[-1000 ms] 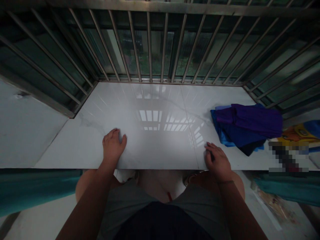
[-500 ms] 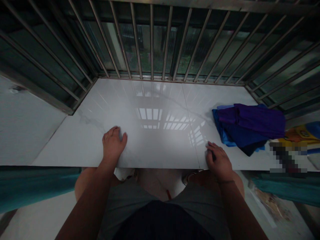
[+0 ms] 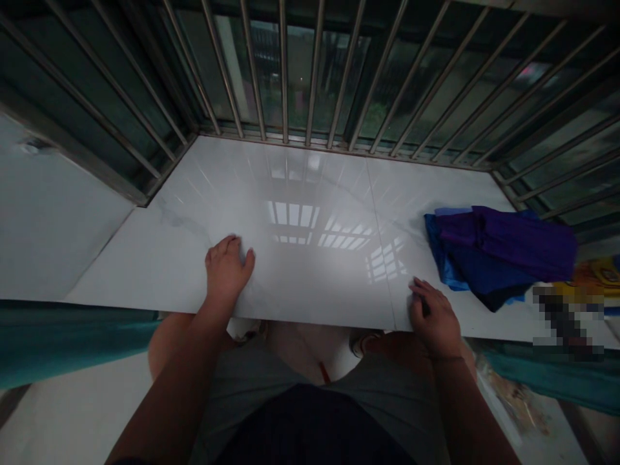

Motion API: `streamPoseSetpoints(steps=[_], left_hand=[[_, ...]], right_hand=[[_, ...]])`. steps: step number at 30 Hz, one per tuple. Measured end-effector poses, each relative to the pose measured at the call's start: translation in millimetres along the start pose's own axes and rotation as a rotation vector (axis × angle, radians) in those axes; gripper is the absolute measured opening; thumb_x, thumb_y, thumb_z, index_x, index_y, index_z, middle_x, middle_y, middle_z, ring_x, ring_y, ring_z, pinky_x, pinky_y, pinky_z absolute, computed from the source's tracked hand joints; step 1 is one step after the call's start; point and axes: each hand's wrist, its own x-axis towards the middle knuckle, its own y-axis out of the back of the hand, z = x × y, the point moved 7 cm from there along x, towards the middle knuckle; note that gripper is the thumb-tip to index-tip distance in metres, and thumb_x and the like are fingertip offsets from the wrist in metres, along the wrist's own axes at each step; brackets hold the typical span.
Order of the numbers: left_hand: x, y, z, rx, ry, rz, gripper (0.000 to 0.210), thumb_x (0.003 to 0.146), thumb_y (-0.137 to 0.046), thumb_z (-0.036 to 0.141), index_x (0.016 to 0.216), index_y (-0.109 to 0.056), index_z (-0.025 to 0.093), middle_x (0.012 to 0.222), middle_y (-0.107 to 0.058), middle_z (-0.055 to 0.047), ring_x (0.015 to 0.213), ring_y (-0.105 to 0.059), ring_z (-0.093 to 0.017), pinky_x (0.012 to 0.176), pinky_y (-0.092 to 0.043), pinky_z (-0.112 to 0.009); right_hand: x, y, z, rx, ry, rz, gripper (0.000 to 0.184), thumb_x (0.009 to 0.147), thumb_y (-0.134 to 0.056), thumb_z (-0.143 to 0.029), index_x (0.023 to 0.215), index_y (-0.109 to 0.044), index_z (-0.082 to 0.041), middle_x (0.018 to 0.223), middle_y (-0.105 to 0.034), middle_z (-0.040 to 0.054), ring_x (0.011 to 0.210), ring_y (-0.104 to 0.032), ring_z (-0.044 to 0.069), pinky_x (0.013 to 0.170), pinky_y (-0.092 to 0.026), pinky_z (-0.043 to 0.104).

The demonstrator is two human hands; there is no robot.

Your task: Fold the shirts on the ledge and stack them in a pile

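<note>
My left hand (image 3: 227, 266) rests on the glossy white tiled ledge (image 3: 310, 278), palm down, with its thumb spread away from the fingers and nothing in it. Further right, near the ledge's front edge, my right hand (image 3: 436, 316) lies on the same surface. Its fingers are loosely bent, thumb apart, and it holds nothing that I can see. Closest to my right hand is a pile of folded cloth (image 3: 504, 252), purple on top with several blue layers beneath. Neither hand touches the pile.
Metal window bars (image 3: 317, 77) close off the back and sides of the ledge. At the far right lie a yellow printed item (image 3: 588, 278) and a blurred-out dark object (image 3: 564, 323). Teal curtains (image 3: 72, 345) hang below the front edge. My legs are under the ledge.
The whole view has shifted and tilted slightly, so ledge and cloth appear further right. Both hands stay in about the same places on the ledge.
</note>
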Motion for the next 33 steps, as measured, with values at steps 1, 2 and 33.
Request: streamPoseSetpoints(steps=[1, 2, 33], left_hand=[[-0.3, 0.1, 0.2, 0.001, 0.004, 0.000, 0.054, 0.108, -0.054, 0.047, 0.147, -0.070, 0.014, 0.161, -0.067, -0.022, 0.147, -0.061, -0.043, 0.131, -0.039, -0.062], [-0.5, 0.1, 0.2, 0.001, 0.006, 0.000, 0.053, 0.108, -0.054, 0.047, 0.147, -0.070, 0.014, 0.161, -0.067, -0.022, 0.147, -0.061, -0.043, 0.131, -0.039, -0.063], [0.0, -2.3, -1.6, -0.016, -0.036, 0.034, 0.053, 0.107, -0.054, 0.048, 0.145, -0.070, 0.016, 0.157, -0.069, -0.023, 0.147, -0.062, -0.042, 0.130, -0.041, -0.063]], right_hand=[[0.4, 0.1, 0.0, -0.003, 0.003, -0.002, 0.026, 0.108, -0.058, -0.029, 0.123, -0.079, -0.023, 0.143, -0.081, 0.0143, 0.138, -0.076, 0.036, 0.123, -0.057, 0.062], [0.7, 0.0, 0.1, -0.005, 0.004, -0.006, 0.026, 0.108, -0.058, -0.029, 0.123, -0.079, -0.023, 0.143, -0.081, 0.0140, 0.138, -0.076, 0.036, 0.123, -0.057, 0.062], [-1.4, -2.3, 0.6, -0.004, 0.030, 0.038, 0.027, 0.108, -0.059, -0.027, 0.123, -0.080, -0.022, 0.141, -0.083, 0.0142, 0.135, -0.078, 0.036, 0.121, -0.059, 0.060]])
